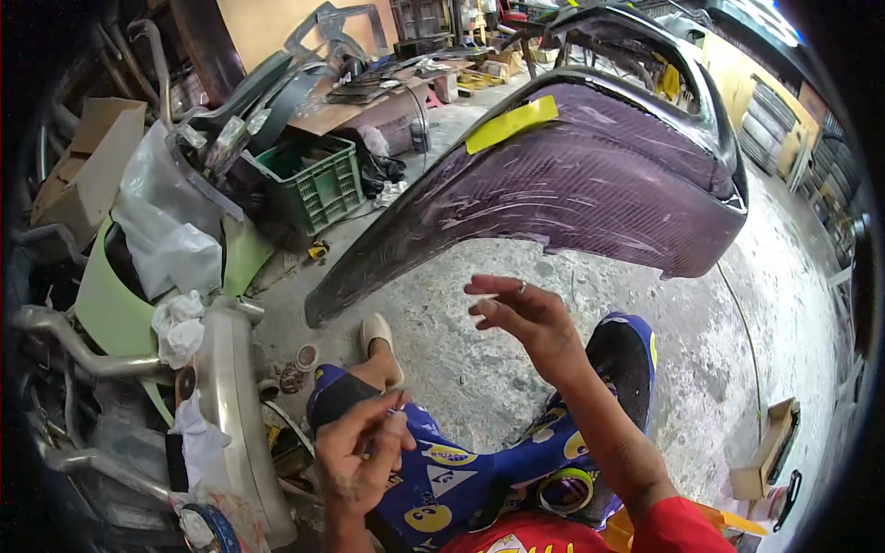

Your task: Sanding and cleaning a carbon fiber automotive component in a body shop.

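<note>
My left hand [361,449] is held low above my left thigh, its fingers pinched together; whatever they hold, if anything, is too small to make out. Raised further forward, my right hand [525,324] has its fingers loosely stretched and apart, with nothing visible in them. Beyond it stands a large curved car body panel [590,184], dark purple with a woven carbon pattern and pale scuffs. A bright yellow strip [512,124] lies along its upper left edge. In my lap rests a tape roll [565,491] with a yellow-green rim.
To the left are metal exhaust parts [241,405], a light green panel [115,290] with clear plastic sheeting [166,217], and a cardboard box [88,170]. A green crate [318,189] sits further back. A wooden box [770,452] is on the floor at right.
</note>
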{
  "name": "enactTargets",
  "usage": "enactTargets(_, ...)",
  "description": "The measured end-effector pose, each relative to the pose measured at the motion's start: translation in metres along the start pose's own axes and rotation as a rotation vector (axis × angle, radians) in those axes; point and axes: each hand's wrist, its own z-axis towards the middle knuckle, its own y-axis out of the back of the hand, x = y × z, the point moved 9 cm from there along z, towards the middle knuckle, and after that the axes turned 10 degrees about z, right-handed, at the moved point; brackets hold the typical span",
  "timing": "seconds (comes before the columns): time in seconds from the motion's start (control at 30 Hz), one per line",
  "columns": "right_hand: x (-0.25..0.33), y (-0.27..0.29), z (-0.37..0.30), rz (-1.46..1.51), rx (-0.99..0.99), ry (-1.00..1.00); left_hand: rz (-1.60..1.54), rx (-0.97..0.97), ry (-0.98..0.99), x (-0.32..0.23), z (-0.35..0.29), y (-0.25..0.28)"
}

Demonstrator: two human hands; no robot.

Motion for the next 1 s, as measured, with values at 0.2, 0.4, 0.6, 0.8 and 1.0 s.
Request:
enactTargets(0.2, -0.039, -0.059, -0.030, 0.034, 0.204, -0.213, -0.069, -0.034, -0.102, 0.004, -0.007, -0.006)
enactTargets(0.4, -0.062, -0.041, -0.079, 0.183, 0.043, -0.130, -0.068, 0.050, -0.232, -0.001, -0.018, -0.029)
enactTargets(0.6, -0.078, -0.072, -0.085, 0.181, 0.145, -0.227, -0.207, -0.085, -0.384, 0.008, -0.048, -0.016)
enactTargets(0.8, -0.070, -0.082, -0.075, 0.029, 0.114, -0.092, -0.194, 0.111, -0.171, 0.057, -0.066, -0.015)
enactTargets(1.0, -0.070, -0.054, -0.065, -0.218, 0.157, -0.010, -0.054, -0.362, 0.207, 0.195, -0.086, 0.128)
